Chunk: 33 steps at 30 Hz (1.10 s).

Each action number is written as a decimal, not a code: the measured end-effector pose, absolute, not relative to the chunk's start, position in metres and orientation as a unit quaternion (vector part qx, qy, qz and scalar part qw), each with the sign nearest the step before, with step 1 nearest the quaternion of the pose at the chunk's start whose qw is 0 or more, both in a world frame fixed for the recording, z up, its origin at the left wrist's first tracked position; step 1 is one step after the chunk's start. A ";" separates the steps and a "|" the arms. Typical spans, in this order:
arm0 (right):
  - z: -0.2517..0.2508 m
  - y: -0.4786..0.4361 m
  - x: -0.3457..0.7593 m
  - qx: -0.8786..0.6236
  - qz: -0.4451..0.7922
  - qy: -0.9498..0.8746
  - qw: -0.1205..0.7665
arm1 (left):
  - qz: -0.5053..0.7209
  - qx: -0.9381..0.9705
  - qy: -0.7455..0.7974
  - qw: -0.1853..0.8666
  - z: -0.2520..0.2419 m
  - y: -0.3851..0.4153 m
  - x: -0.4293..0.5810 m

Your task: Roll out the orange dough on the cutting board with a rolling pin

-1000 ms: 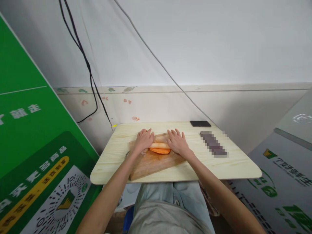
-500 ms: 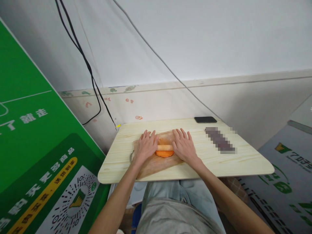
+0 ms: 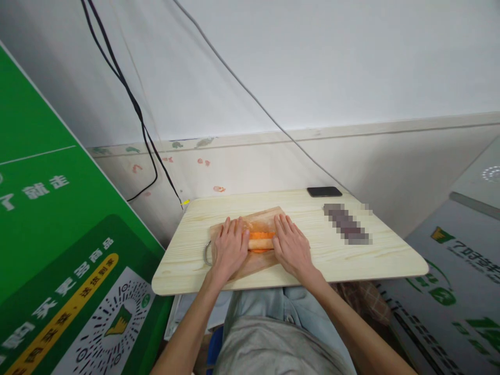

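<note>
A pale wooden rolling pin (image 3: 261,244) lies crosswise over a flattened orange sheet of dough (image 3: 261,235), which shows on both sides of it. Beneath is a brown wooden cutting board (image 3: 269,212) with a metal ring handle (image 3: 206,254) at its left. My left hand (image 3: 231,247) rests flat over the pin's left end, fingers stretched forward and not wrapped round it. Over the right end lies my right hand (image 3: 291,245), palm down, its fingers likewise extended. Both pin ends are hidden under the hands.
A black phone (image 3: 324,191) lies at the back right of the light wooden table (image 3: 383,255), with a blurred-out dark item (image 3: 347,224) nearer. The wall (image 3: 250,166) stands behind, and a green panel (image 3: 89,245) borders the left. Cables hang along the wall.
Both hands have moved towards me with the rolling pin. It now crosses the middle of the orange dough, with more dough showing beyond it. The view has shifted slightly.
</note>
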State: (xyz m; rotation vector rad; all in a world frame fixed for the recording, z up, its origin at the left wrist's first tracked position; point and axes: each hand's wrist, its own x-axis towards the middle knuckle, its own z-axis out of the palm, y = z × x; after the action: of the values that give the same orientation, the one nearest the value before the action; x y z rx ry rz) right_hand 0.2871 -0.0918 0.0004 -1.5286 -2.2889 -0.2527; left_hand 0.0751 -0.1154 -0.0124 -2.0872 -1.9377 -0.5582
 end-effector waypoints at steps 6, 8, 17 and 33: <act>0.013 -0.066 0.279 -0.553 -0.079 -0.815 0.154 | -0.166 -0.706 -0.683 0.084 -0.002 -0.090 0.072; 0.015 -0.057 0.277 -0.555 -0.079 -0.815 0.149 | -0.161 -0.701 -0.691 0.074 0.001 -0.080 0.071; 0.020 -0.032 0.272 -0.579 -0.052 -0.807 0.103 | -0.143 -0.700 -0.699 0.036 -0.006 -0.043 0.061; 0.010 -0.047 0.273 -0.584 -0.094 -0.789 0.167 | -0.154 -0.708 -0.686 0.067 -0.003 -0.051 0.061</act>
State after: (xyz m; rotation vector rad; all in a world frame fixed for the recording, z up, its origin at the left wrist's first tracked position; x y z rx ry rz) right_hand 0.2731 -0.0467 0.0102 -1.6612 -2.2445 -0.2684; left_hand 0.0614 -0.0511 -0.0034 -2.1350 -2.0678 -0.4628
